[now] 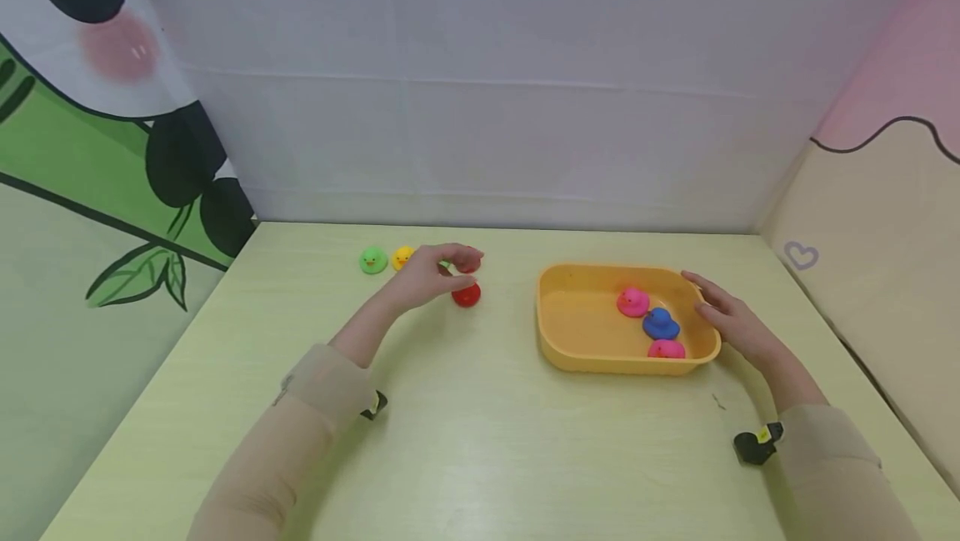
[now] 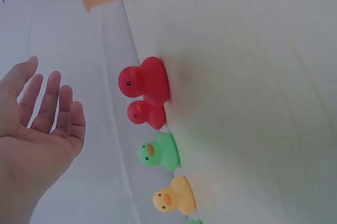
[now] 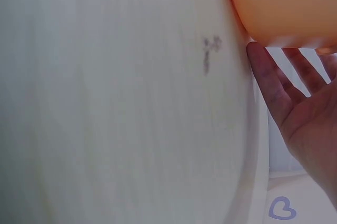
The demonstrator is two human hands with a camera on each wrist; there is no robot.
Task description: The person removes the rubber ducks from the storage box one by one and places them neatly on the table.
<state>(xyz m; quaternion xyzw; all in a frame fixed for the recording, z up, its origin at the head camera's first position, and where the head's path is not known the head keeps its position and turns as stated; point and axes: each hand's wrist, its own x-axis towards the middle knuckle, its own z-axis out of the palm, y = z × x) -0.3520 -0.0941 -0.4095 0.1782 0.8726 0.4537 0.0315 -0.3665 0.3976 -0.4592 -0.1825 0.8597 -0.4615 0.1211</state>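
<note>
My left hand (image 1: 432,273) hovers over a row of toy ducks, fingers loosely bent, nothing between them. Beneath it is a red duck (image 1: 467,296); a second red duck (image 2: 146,113) stands close behind, largely covered by the hand in the head view. A green duck (image 2: 160,152) and a yellow duck (image 1: 402,257) continue the row, with another green duck (image 1: 372,261) at the left end. My right hand (image 1: 738,326) touches the right end of an orange plastic tub (image 1: 577,316), fingers spread along its outer wall and rim.
Inside the tub sit a pink duck (image 1: 632,303), a blue duck (image 1: 660,324) and another pink duck (image 1: 667,349) at the near side. A white cloth wall (image 1: 480,149) rises behind the table (image 1: 480,449), with printed panels on both sides.
</note>
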